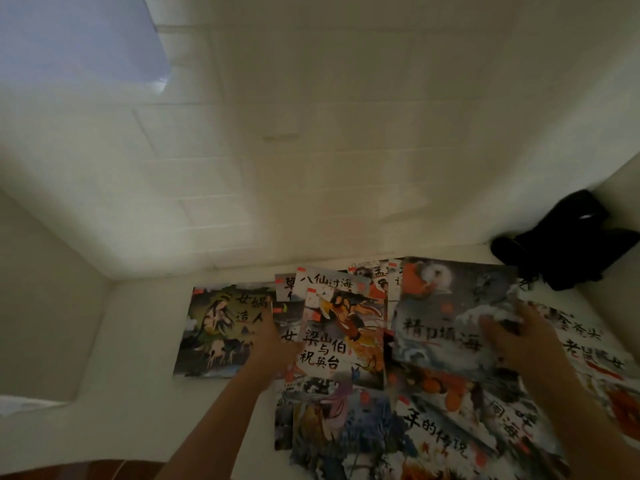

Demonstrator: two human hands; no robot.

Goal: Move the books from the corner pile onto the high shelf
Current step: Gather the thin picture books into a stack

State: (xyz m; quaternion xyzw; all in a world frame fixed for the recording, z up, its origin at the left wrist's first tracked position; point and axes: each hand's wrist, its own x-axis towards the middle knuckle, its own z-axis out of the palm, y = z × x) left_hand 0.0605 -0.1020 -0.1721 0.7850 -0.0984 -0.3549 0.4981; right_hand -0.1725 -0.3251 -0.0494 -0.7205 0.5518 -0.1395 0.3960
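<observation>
Both hands press flat on the spread books [346,341], left hand [273,344] at nine o'clock, right hand [516,337] at three, fingers splayed, seemingly gathering them.

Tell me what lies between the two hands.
Head view: overlapping books, chiefly the butterfly-cover book, between left hand and right hand.
</observation>
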